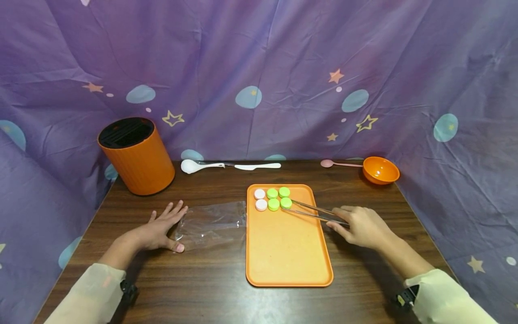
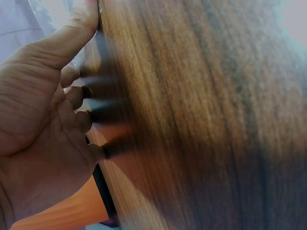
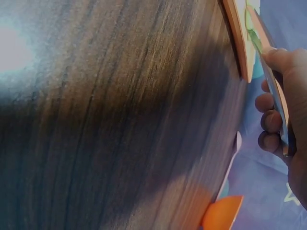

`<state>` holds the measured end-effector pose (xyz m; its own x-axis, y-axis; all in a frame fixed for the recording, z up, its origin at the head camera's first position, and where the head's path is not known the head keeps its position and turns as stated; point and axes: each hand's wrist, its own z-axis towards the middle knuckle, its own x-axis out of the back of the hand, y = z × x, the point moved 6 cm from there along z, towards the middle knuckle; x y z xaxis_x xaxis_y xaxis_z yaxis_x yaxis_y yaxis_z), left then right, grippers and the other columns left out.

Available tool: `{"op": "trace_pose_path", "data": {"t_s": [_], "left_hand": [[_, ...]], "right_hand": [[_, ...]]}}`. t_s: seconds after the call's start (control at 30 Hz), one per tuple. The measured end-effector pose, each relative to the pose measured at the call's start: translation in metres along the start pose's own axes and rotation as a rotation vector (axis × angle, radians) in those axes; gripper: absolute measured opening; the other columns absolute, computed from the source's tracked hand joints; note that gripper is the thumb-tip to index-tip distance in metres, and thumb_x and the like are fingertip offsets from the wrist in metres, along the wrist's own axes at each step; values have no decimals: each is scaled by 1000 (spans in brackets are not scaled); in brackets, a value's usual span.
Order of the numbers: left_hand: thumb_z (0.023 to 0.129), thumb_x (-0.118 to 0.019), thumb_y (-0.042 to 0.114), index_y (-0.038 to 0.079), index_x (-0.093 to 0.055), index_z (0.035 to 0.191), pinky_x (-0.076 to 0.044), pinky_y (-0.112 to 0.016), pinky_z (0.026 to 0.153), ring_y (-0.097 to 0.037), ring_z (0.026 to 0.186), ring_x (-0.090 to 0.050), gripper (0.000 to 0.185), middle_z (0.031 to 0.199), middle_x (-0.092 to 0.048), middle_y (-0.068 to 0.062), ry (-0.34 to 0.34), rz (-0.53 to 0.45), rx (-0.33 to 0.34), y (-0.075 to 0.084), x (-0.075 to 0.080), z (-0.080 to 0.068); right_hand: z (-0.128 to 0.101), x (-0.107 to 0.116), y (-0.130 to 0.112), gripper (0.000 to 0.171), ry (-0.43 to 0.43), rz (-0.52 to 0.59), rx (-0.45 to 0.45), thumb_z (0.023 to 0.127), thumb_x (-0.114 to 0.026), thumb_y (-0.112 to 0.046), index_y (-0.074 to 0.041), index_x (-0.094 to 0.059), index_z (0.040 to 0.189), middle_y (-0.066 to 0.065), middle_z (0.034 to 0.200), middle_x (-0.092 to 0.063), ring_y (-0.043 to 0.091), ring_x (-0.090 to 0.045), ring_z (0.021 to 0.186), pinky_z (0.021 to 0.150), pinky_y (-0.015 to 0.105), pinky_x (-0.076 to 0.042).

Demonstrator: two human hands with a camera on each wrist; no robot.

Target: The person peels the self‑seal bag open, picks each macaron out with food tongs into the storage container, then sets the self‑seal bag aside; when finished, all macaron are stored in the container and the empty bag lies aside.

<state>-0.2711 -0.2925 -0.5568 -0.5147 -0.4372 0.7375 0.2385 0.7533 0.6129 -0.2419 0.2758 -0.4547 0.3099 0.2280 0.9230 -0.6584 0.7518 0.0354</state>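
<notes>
My right hand [image 1: 360, 226] holds metal tongs [image 1: 311, 213], their two arms reaching left over an orange tray [image 1: 287, 252]. The tips lie either side of the nearest right green macaron [image 1: 286, 203]; whether they touch it I cannot tell. Several green macarons and two pale pink macarons [image 1: 261, 205] sit in two rows at the tray's far end. In the right wrist view, fingers curl round the tongs [image 3: 274, 91]. Left of the tray, a clear plastic bag [image 1: 214, 225] lies flat, and my left hand [image 1: 159, 230] rests at its left end with fingers spread.
An orange knife block [image 1: 139, 157] stands at the back left. Along the back lie a white ladle [image 1: 194, 166], a white knife [image 1: 256, 166] and a pink spoon [image 1: 333, 164]. An orange bowl [image 1: 380, 171] sits at the back right, near the purple curtain [image 1: 283, 67].
</notes>
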Motion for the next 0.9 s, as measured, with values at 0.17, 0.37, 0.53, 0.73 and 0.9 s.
{"op": "trace_pose_path", "data": {"t_s": [0.17, 0.37, 0.53, 0.73, 0.9], "left_hand": [[73, -89, 74, 15, -14, 179, 19, -85, 123, -49, 171, 18, 143, 187, 11, -16, -3, -6, 7, 5, 0, -2], [74, -90, 71, 10, -17, 178, 18, -86, 122, -52, 170, 17, 141, 186, 8, -20, 7, 1, -2, 16, 4, -7], [74, -89, 71, 9, -17, 178, 18, -87, 122, -53, 170, 17, 140, 186, 8, -21, 9, 6, -3, 23, 6, -11], [75, -89, 71, 9, -17, 178, 17, -87, 122, -53, 170, 16, 140, 186, 8, -21, 7, 12, 3, 25, 7, -12], [74, -90, 71, 8, -18, 178, 17, -87, 122, -53, 170, 16, 141, 186, 7, -22, 7, 16, 6, 26, 7, -13]], "right_hand": [[0, 2, 0, 32, 7, -11, -2, 88, -90, -32, -9, -81, 108, 3, 82, -76, 23, -73, 64, 54, 47, -59], [-1, 5, 0, 32, 31, -11, 5, 87, -91, -31, -10, -81, 108, 1, 81, -74, 21, -71, 62, 53, 45, -59], [-3, 11, 1, 33, 78, -12, 26, 86, -91, -30, -8, -80, 107, 3, 83, -76, 23, -72, 62, 53, 46, -59], [-10, 14, 7, 37, 95, -41, -1, 84, -93, -30, -7, -80, 109, 5, 85, -77, 26, -72, 61, 52, 49, -58], [-18, 14, 15, 35, 66, -75, -96, 86, -91, -31, -7, -78, 108, 7, 82, -75, 30, -70, 59, 51, 52, -56]]}}
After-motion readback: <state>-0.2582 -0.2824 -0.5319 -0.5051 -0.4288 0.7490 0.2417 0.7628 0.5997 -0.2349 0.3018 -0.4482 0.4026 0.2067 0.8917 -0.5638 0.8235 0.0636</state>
